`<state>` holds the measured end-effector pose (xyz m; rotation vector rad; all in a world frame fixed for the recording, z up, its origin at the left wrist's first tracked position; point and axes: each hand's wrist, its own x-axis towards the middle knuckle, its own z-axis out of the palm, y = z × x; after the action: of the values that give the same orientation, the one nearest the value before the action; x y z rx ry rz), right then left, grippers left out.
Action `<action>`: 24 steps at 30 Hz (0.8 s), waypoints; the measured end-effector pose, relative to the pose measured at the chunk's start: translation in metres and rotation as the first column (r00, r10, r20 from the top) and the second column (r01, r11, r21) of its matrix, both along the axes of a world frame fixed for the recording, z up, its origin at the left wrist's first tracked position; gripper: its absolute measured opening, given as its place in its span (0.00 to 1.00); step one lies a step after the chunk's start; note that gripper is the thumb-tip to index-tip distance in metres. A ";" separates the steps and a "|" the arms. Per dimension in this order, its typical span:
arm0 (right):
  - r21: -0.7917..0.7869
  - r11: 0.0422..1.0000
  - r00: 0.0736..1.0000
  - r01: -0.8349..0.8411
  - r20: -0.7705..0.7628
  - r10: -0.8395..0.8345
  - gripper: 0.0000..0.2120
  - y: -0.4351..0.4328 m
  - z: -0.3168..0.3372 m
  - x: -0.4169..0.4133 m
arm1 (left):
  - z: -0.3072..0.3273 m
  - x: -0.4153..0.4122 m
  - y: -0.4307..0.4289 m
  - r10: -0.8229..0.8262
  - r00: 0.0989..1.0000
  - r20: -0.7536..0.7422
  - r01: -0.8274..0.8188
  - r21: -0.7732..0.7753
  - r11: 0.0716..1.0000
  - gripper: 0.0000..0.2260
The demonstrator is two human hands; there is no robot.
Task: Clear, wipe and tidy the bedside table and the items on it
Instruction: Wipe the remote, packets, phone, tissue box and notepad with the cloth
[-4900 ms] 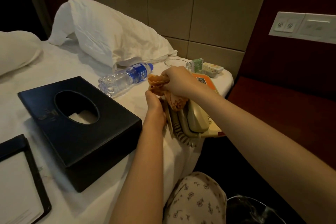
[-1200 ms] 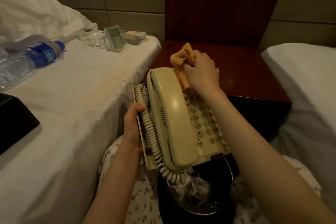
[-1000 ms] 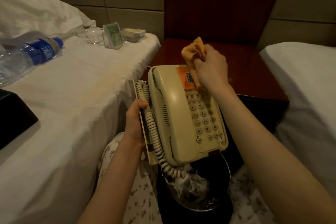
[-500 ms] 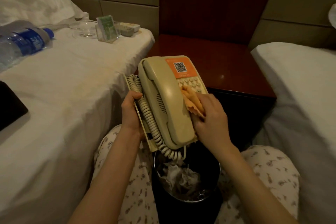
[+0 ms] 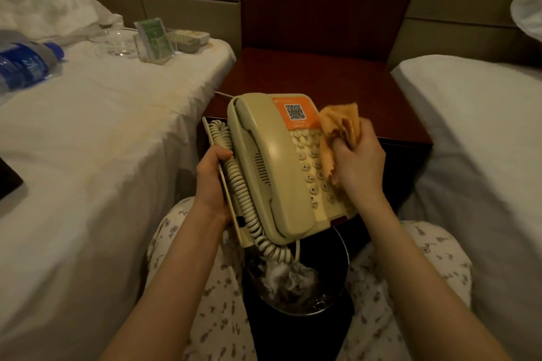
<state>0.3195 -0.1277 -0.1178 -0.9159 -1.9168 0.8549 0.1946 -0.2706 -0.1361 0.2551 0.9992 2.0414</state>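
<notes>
The left hand [image 5: 212, 182] grips the beige telephone [image 5: 275, 167] by its left edge, held above the bin [image 5: 296, 287]; the right hand [image 5: 357, 164] clutches an orange cloth [image 5: 340, 126] against the keypad's right side.

Phone keys [image 5: 306, 167]: 1, 2, 4, 5, 7, 8, 0 and a star.
Orange sticker [image 5: 294, 113]: a square code; the words under it are too tiny.
Bottle label [image 5: 28, 67]: too blurry.
</notes>
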 end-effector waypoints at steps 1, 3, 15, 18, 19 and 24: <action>-0.008 1.000 1.000 -0.017 -0.013 0.017 0.07 0.005 0.009 -0.008 | 0.000 0.000 0.000 -0.002 1.000 0.002 0.002 -0.001 1.000 0.12; 0.029 0.998 0.999 -0.050 0.023 0.049 0.08 0.014 0.024 -0.029 | 0.001 0.001 0.000 0.005 1.000 0.009 -0.005 -0.001 1.000 0.12; 0.026 0.870 0.767 -0.492 0.485 0.420 0.04 0.020 0.075 -0.124 | 0.004 0.000 -0.004 -0.033 0.999 0.038 0.033 0.000 0.999 0.13; -0.159 0.819 0.623 -0.551 0.574 0.531 0.07 0.014 0.092 -0.141 | 0.006 0.001 -0.005 -0.039 0.998 0.041 0.040 -0.010 0.999 0.13; -0.191 0.804 0.577 -0.563 0.606 0.547 0.06 0.011 0.097 -0.145 | 0.006 0.001 -0.005 -0.040 0.998 0.043 0.041 -0.013 0.999 0.13; -0.343 0.722 0.443 -0.601 0.609 0.658 0.12 -0.005 0.106 -0.154 | 0.007 0.000 -0.005 -0.008 0.999 0.031 0.008 -0.015 1.000 0.13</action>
<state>0.1653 -0.1330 -0.0117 -0.5603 -3.0519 1.1021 0.1949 -0.2757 -0.1296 0.2185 0.9933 2.0238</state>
